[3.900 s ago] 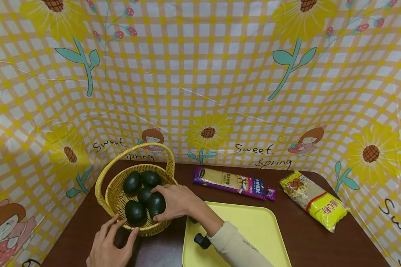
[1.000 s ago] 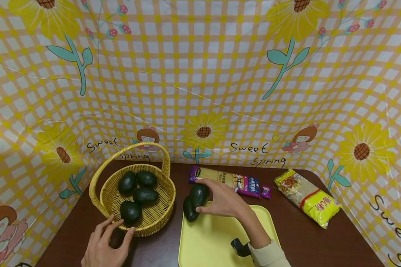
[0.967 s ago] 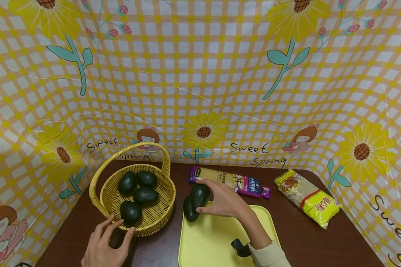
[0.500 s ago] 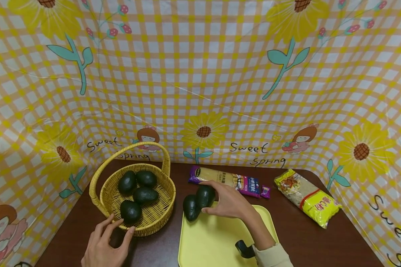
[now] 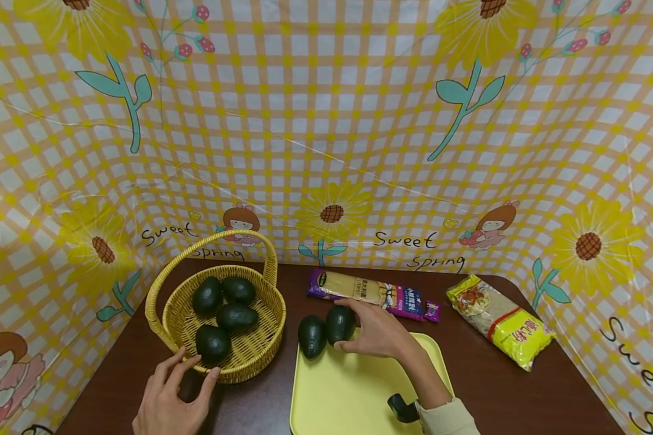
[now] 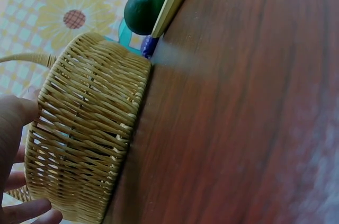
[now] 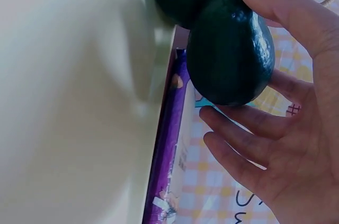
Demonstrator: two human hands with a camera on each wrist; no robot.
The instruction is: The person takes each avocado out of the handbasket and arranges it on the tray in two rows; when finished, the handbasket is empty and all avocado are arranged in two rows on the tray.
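Note:
My right hand pinches a dark green avocado between thumb and fingers at the back left of the yellow tray. Right beside it, in the tray's corner, lies another avocado. The right wrist view shows the thumb near the stem end of the held avocado, with the lower fingers spread away from it. My left hand rests its spread fingertips and thumb at the front rim of the yellow wicker basket. Several avocados, one of them a front avocado, lie inside the basket.
Behind the tray lies a purple pasta packet. To its right is a yellow-ended noodle bag. The basket's tall handle arches up on the left. A checked flower-print cloth encloses the dark brown table.
My right hand has carried an avocado from the basket to the tray, then shifted it slightly right, beside the other one. My left hand has stayed at the basket rim.

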